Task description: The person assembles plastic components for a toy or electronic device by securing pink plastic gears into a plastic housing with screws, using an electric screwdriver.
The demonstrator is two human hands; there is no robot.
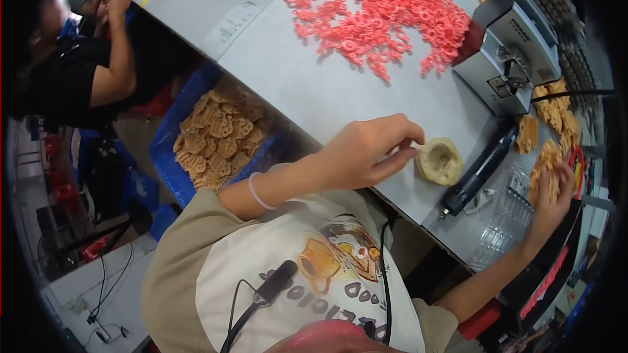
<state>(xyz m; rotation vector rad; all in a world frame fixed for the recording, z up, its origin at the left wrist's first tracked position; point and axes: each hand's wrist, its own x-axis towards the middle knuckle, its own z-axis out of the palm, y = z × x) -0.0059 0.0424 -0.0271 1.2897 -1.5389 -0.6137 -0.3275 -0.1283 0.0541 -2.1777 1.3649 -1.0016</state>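
My left hand (376, 150) is over the front edge of the table, its fingers curled and its thumb and fingertips drawn close together. The fingertips are at the left side of a cream-coloured moulded block (439, 161) with a hollow in its top; whether anything small is pinched there is hidden. At the far right, my right hand (555, 196) has its fingers round tan plastic pieces (545, 168). Between the hands lies a black electric screwdriver (481, 170), its bit pointing toward the table's front edge.
A pile of pink ring-shaped pieces (386, 10) spreads over the table (261, 46). Behind the screwdriver stands a silver screw feeder (507, 59). Clear ribbed plastic (504, 225) lies near my right forearm. A blue bin (173, 131) holds tan pieces. Another person (78, 72) sits at left.
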